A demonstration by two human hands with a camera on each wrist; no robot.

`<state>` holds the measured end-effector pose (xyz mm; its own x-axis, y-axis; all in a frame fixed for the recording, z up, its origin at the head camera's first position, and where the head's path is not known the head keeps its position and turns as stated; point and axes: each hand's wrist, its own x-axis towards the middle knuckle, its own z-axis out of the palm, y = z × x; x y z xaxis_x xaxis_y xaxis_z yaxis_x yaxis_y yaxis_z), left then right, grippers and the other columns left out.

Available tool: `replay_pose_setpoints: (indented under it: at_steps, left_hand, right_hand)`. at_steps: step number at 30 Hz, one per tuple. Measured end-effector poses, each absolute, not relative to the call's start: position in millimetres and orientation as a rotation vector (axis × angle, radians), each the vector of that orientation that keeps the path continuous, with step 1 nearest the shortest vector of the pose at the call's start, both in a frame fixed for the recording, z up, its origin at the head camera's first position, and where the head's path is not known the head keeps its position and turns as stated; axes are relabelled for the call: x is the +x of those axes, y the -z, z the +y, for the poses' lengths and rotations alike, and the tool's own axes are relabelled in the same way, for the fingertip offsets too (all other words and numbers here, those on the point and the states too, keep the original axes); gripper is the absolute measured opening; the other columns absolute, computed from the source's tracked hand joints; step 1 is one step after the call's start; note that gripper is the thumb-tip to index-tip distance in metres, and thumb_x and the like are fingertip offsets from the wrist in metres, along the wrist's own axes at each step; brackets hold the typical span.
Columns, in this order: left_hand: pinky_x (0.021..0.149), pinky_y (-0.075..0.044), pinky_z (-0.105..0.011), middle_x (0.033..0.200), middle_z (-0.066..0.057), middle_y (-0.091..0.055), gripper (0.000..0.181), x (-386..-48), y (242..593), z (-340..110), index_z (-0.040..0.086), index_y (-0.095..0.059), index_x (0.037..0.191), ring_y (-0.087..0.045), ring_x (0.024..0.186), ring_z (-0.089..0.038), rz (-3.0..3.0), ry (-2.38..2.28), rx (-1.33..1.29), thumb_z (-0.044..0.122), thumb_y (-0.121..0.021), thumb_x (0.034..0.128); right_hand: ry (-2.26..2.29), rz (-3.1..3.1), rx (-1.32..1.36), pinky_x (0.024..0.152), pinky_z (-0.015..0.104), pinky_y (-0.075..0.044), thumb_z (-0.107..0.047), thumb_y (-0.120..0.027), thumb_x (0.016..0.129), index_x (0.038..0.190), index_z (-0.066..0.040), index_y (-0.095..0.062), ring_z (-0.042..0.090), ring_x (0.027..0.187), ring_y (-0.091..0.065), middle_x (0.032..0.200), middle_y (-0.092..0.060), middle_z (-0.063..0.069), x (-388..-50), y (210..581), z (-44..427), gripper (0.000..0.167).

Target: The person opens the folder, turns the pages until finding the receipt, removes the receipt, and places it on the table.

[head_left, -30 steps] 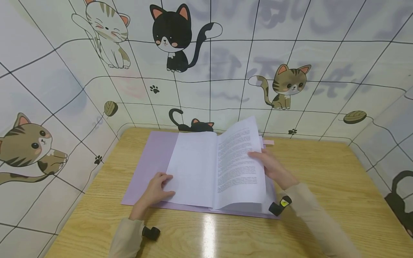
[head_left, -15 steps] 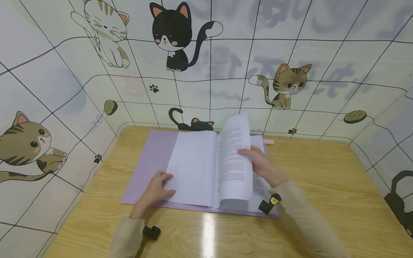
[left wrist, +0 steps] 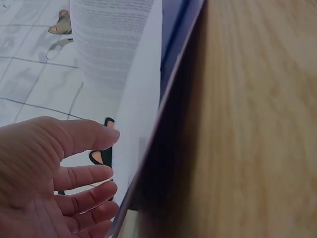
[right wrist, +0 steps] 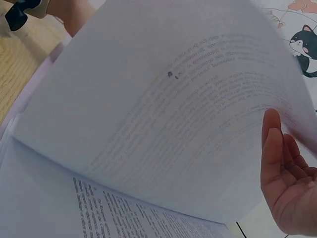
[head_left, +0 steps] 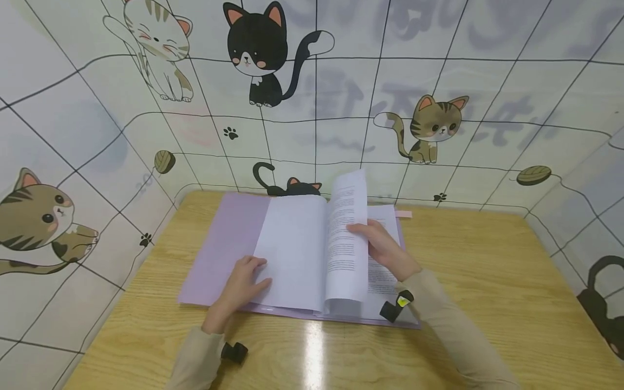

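Observation:
A purple folder (head_left: pixel 221 238) lies open with white sheets in it. My right hand (head_left: pixel 387 250) pinches the right edge of a printed page (head_left: pixel 343 244), which stands raised and curved. Beneath it shows another printed page (head_left: pixel 381 273). In the right wrist view the raised page (right wrist: pixel 163 99) fills most of the picture, its print showing faintly. Spread over the lower left edge of the blank left-hand sheet (head_left: pixel 294 244) is my left hand (head_left: pixel 240 284), fingers relaxed. The left wrist view shows that hand (left wrist: pixel 64 173) with fingertips at the sheet's edge, gripping nothing.
Below the folder is a light wooden table (head_left: pixel 478 260). A wall (head_left: pixel 341 108) with printed cats and grid lines stands right behind it. A pink tab (head_left: pixel 403 214) juts from the folder's upper right. Each wrist wears a black camera band.
My right hand has moved left, carrying the page's edge, so the page bends further upright and uncovers the printed page below. My left hand has shifted slightly to the right.

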<state>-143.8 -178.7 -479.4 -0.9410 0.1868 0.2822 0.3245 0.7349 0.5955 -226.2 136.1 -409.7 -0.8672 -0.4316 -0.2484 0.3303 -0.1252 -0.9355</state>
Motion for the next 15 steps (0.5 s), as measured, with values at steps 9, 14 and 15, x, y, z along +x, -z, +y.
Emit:
replay_pose_setpoints:
  at_steps: [9,14,15]
  left_hand:
    - [0.076,-0.047,-0.042,0.1,-0.018,-0.061,0.04,-134,450,-156,-0.007,-0.061,0.107,-0.055,0.091,-0.032,-2.528,1.08,-0.655,0.004,-0.076,0.0717]
    - [0.071,-0.048,-0.041,0.102,-0.013,-0.059,0.044,-125,435,-140,-0.002,-0.058,0.112,-0.055,0.089,-0.031,-2.418,1.136,-0.795,0.0,-0.073,0.0708]
    - [0.07,-0.048,-0.04,0.103,-0.012,-0.059,0.045,-123,433,-138,-0.001,-0.057,0.113,-0.055,0.089,-0.03,-2.402,1.15,-0.815,-0.002,-0.072,0.0709]
  right_hand:
    - [2.026,1.66,-0.098,0.081,0.036,-0.049,-0.013,-0.053,0.091,0.139,-0.004,-0.036,0.024,0.095,-0.061,0.113,-0.058,0.01,-226,410,125,0.051]
    - [2.03,1.647,-0.101,0.081,0.035,-0.05,-0.012,-0.053,0.092,0.141,-0.006,-0.035,0.022,0.095,-0.061,0.114,-0.057,0.009,-227,409,119,0.053]
    - [2.034,1.641,-0.105,0.08,0.034,-0.05,-0.012,-0.052,0.092,0.141,-0.005,-0.034,0.022,0.095,-0.061,0.113,-0.057,0.009,-227,409,118,0.053]
